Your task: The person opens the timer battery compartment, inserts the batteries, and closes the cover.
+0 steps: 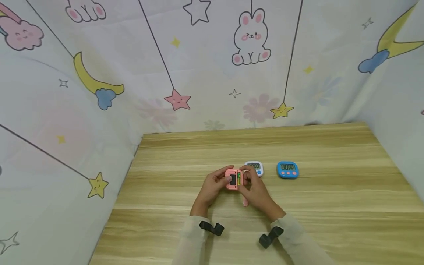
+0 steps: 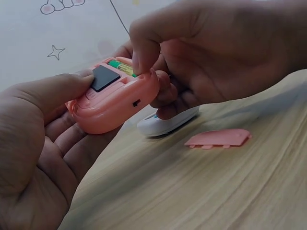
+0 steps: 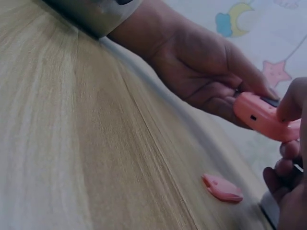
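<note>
A pink digital timer (image 1: 235, 186) is held up, its back showing with a dark square magnet (image 2: 104, 78) and an uncovered battery slot. A green-and-yellow battery (image 2: 121, 67) lies in that slot. My left hand (image 1: 209, 188) grips the timer's left side, thumb beside the magnet and fingers beneath. On the slot side, my right hand (image 1: 258, 192) holds the timer with bent fingers, its thumb touching near the battery's end. The exact contact there is partly hidden. Below the right hand, a pink battery cover (image 2: 218, 138) rests on the table.
A white digital timer (image 1: 259, 171) lies just behind the right hand, partly hidden by it. Farther right is a blue digital timer (image 1: 288, 170) with pink buttons. Printed cloth (image 1: 212, 66) hangs behind the wood-grain table (image 1: 331, 206).
</note>
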`<state>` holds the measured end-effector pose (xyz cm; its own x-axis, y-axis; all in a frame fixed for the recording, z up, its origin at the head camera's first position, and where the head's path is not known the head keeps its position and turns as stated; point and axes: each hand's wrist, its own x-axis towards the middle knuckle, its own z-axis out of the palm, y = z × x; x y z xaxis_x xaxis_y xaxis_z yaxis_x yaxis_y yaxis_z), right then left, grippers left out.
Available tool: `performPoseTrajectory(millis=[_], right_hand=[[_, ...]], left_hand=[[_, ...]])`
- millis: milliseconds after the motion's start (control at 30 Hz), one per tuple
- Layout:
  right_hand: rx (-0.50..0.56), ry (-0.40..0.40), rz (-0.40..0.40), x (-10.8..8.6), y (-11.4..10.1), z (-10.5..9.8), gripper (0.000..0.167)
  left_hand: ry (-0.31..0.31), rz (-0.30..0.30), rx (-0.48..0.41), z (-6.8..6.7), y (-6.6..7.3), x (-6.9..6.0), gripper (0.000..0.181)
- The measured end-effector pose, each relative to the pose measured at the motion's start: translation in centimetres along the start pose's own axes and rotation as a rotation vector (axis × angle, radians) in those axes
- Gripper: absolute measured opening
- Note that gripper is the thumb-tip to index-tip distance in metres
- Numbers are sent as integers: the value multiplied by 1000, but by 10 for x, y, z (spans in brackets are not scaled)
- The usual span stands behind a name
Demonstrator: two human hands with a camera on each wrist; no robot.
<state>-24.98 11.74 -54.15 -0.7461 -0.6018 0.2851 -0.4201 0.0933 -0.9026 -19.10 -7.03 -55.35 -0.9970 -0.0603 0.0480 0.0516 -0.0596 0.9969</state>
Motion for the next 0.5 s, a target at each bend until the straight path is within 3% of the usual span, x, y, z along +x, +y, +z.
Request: performPoseTrajectory(millis=[100,167,333,500], right_hand=[[-6,8,17,-1,-2,0,58],[-21,23,-5,-1,7,3,58],[-105,39,-75,-3,17,5,62],[-150,29,-72,-11,21,1,63]], left_hand=[[-32,-8,-9,3,12,-4,46],[-29,-18,4,4,20,-6,46],[33,-7,19,2,21,-8,46],[92,0,-5,1,22,-8,46]])
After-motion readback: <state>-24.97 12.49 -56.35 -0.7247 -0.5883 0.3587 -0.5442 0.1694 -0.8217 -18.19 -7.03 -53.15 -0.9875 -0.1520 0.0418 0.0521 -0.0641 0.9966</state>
